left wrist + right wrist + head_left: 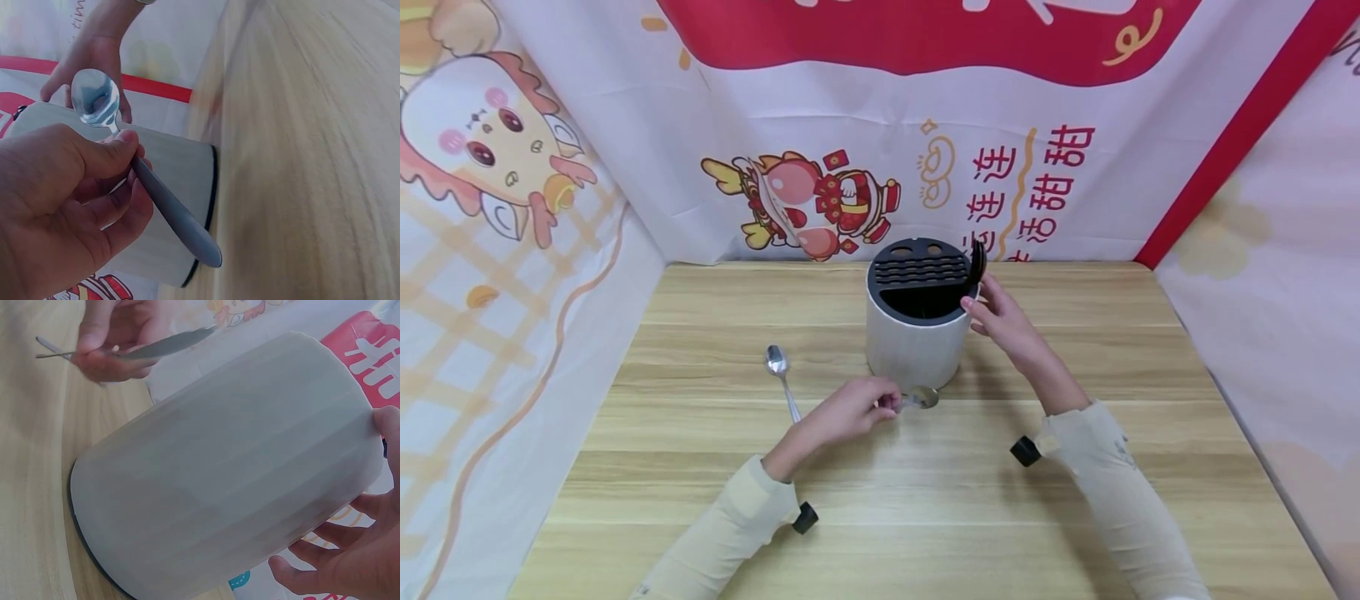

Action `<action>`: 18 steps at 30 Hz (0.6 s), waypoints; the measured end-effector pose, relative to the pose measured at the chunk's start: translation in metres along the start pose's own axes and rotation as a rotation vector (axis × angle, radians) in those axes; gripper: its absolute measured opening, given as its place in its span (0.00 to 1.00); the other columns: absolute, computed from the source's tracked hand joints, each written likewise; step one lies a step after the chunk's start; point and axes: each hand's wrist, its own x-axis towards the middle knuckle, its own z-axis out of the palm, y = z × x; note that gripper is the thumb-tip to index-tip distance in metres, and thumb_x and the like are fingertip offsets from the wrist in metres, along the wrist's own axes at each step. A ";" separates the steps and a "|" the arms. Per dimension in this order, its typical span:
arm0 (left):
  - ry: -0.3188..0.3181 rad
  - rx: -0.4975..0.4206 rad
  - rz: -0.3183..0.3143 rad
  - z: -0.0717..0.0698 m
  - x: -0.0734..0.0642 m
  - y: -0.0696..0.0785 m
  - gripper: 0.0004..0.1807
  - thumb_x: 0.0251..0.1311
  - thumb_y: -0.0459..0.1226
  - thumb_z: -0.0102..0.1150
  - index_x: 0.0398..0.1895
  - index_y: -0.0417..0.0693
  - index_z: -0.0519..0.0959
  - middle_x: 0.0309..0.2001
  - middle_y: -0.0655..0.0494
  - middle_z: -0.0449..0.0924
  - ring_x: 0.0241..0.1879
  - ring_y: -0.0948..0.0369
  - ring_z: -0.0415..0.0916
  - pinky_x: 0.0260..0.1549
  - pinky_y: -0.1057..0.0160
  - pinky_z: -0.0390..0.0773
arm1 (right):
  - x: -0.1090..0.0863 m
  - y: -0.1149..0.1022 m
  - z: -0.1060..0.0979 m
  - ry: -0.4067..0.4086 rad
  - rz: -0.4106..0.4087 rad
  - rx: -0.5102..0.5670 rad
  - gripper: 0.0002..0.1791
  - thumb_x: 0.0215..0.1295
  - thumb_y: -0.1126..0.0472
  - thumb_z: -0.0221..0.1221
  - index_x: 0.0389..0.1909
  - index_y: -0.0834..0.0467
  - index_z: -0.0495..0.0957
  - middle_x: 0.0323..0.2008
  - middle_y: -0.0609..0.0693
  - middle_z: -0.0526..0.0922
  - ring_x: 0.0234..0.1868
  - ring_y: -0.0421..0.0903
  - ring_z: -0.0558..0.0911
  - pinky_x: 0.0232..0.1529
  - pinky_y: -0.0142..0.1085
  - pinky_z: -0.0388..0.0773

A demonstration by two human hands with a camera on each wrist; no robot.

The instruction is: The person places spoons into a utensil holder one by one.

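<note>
My left hand (859, 408) pinches a metal spoon (178, 215) near the middle between thumb and fingers. In the head view this spoon's bowl points right, low in front of the utensil holder. That holder (913, 354) is a pale round drum with a black slotted lid (921, 271), standing upright on the table. My right hand (1003, 321) holds its right side, with the thumb at the rim and the fingers curved along the wall. Dark upright pieces (977, 262) rise from the lid's right edge, just beside that hand.
A second metal spoon (777, 360) lies on the wood-grain table (925, 517), its handle end hidden by the left forearm. Printed cloth (820, 108) hangs behind the table's back edge, and more cloth hangs along both sides. Each sleeve bears a small black wrist device (1026, 451).
</note>
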 end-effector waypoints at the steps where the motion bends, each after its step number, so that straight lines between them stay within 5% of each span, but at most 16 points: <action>1: 0.003 -0.011 -0.001 -0.002 0.000 0.002 0.02 0.63 0.33 0.64 0.36 0.49 0.81 0.33 0.61 0.82 0.36 0.66 0.77 0.39 0.70 0.81 | 0.000 0.000 0.000 0.002 -0.001 0.002 0.38 0.76 0.50 0.52 0.80 0.50 0.47 0.77 0.61 0.55 0.75 0.58 0.62 0.71 0.59 0.65; 18: 0.057 -0.088 0.004 -0.017 0.001 0.018 0.03 0.61 0.31 0.65 0.37 0.44 0.81 0.34 0.57 0.84 0.38 0.63 0.81 0.41 0.71 0.82 | 0.001 0.002 -0.001 0.000 -0.019 0.002 0.37 0.76 0.50 0.52 0.79 0.49 0.48 0.77 0.60 0.55 0.74 0.58 0.62 0.70 0.58 0.67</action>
